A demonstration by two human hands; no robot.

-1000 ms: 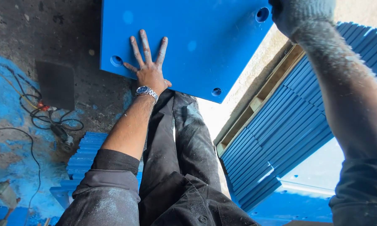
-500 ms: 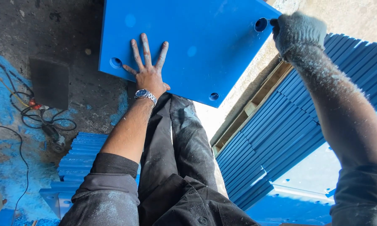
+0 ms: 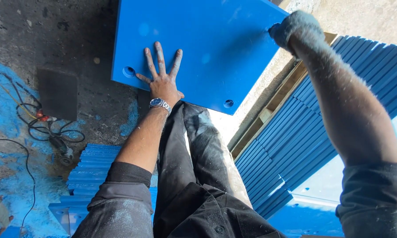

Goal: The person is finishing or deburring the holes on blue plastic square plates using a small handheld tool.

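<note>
Both hands are on the blue panel (image 3: 207, 48), which fills the upper middle of the frame. Left hand (image 3: 162, 79) lies flat on its face, fingers spread, arm stretched straight out. Right hand (image 3: 295, 28), dusted pale, curls over the panel's upper right corner. Handling the board looks underway; shifting it likely calls for a firm two-handed hold.

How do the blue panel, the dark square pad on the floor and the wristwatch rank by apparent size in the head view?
1. Blue panel, by far the largest; the left hand lies flat on it.
2. Dark square pad on the floor.
3. Wristwatch, smallest, although it is nearer the camera than the pad.
</note>
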